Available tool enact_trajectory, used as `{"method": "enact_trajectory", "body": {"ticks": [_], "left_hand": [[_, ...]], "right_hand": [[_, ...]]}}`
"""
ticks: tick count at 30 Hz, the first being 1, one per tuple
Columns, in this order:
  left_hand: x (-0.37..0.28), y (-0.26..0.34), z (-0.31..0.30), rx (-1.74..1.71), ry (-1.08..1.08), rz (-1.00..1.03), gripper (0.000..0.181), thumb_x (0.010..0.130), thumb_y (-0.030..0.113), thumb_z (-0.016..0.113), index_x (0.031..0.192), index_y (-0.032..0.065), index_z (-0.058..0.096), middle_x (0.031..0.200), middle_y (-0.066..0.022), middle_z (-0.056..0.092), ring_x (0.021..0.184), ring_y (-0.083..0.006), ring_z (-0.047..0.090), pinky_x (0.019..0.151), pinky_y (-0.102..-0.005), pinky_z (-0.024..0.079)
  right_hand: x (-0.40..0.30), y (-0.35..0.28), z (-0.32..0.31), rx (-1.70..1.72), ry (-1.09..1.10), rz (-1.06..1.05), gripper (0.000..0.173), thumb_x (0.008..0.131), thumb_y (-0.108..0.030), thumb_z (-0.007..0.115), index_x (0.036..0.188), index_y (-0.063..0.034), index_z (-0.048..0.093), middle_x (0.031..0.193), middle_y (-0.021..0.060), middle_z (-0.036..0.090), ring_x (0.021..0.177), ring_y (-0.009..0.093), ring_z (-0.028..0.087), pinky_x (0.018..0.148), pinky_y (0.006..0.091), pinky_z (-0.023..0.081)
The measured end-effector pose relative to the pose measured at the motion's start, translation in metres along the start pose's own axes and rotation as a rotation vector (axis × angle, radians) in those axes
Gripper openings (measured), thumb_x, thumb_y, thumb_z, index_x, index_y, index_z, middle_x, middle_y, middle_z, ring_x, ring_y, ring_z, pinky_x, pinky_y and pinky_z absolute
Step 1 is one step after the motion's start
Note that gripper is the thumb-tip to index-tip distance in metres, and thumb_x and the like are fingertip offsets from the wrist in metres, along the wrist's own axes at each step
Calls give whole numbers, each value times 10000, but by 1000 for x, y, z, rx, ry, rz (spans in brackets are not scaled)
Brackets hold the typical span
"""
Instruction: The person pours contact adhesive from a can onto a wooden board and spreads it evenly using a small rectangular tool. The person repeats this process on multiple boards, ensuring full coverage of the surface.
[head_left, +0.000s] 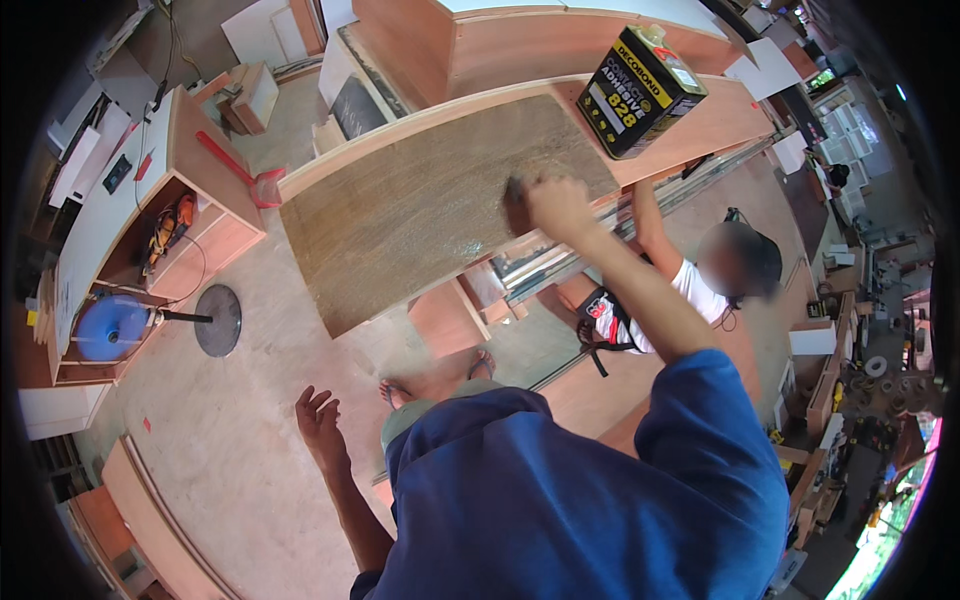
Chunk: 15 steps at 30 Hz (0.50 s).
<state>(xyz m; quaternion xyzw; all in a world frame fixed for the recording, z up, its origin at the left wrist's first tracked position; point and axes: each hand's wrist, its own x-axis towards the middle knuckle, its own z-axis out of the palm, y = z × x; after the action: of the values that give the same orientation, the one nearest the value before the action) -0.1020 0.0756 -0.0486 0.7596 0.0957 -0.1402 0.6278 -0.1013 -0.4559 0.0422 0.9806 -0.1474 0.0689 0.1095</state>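
Observation:
My right hand (561, 208) is closed on a small dark hand tool (516, 196), largely hidden by the fingers, its exact kind unclear. The tool is at the surface of a brown wood-grained sheet (420, 202), near its right end. A wet sheen shows on parts of that sheet, which lies on a long plywood panel (720, 112). To the right of the hand, a black and yellow Decobond contact adhesive can (637, 94) stands on the panel. My left hand (322, 427) hangs over the concrete floor, fingers loosely apart and holding nothing.
Another person (694, 289) is low down at the right, an arm reaching to the panel's underside. At left, a plywood cabinet (217, 161) holds an orange power tool (172, 225) and a blue fan (112, 328). A red-handled dustpan (266, 187) is beside the cabinet.

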Motion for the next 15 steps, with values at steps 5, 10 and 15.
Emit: {"method": "enact_trajectory", "body": {"ticks": [5, 10, 15], "left_hand": [[-8, 6, 9, -8, -58, 24, 589, 943, -7, 608, 1517, 9, 480, 1381, -157, 635, 1185, -242, 652, 974, -357, 519], [20, 31, 44, -193, -159, 118, 695, 932, -61, 565, 1597, -9, 371, 1579, -214, 498, 1442, -319, 507, 1186, -430, 401], [36, 37, 48, -395, -299, 191, 783, 938, -118, 502, 1652, -5, 200, 1643, -232, 423, 1545, -337, 388, 1237, -444, 343]], "right_hand": [[21, 19, -68, 77, -326, 90, 222, 845, -150, 661, 966, -39, 810, 1004, 241, 772, 946, 386, 775, 830, 509, 625], [56, 50, -24, -9, -239, 327, 221, 889, -185, 663, 976, -71, 831, 1033, 209, 790, 1021, 368, 776, 881, 485, 624], [84, -121, -55, 204, -195, 96, 236, 899, -227, 681, 1003, -79, 832, 1018, 194, 796, 989, 372, 781, 865, 464, 626]]}}
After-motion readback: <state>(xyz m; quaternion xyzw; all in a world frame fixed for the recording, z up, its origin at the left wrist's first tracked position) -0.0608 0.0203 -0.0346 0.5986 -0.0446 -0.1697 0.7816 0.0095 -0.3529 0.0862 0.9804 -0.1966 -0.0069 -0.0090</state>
